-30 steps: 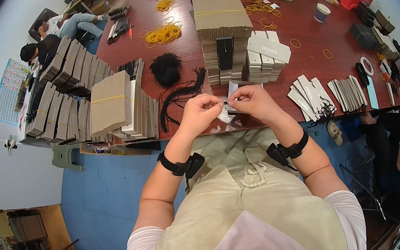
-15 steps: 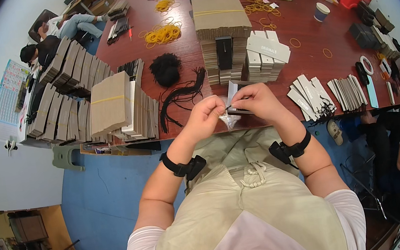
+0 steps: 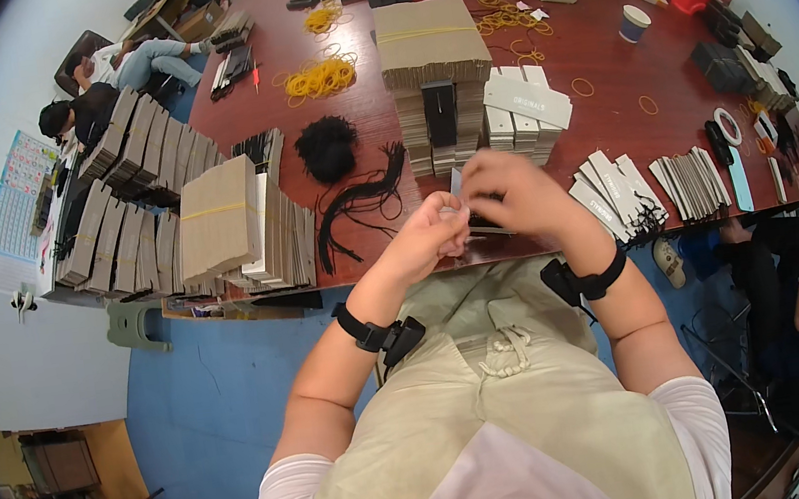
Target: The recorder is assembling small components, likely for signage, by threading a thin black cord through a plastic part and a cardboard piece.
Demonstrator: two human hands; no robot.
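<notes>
My left hand (image 3: 435,235) is closed, its thumb and fingertips pinched at the lower end of a pale card (image 3: 456,182). Close beside it, my right hand (image 3: 511,196) is bent over the card and smeared by motion, so its fingertips are unclear. Something dark lies under the right hand, mostly hidden. Ahead stands a tall stack of brown cards (image 3: 434,48) with a yellow rubber band on top and a black piece (image 3: 440,113) at its front. Left of my hands lie a bunch of black cords (image 3: 363,199) and a black ball of cord (image 3: 327,148).
Banded card stacks (image 3: 220,228) crowd the table's left side. White cards (image 3: 527,103) are piled right of the tall stack. White tags with black strings (image 3: 614,193) and a row of tags (image 3: 690,186) lie at the right. Yellow rubber bands (image 3: 322,79) and a paper cup (image 3: 633,23) sit farther back.
My right hand has risen a little and blurred, away from the pinch on a dark cord. My left hand has moved slightly right. The view has shifted slightly.
</notes>
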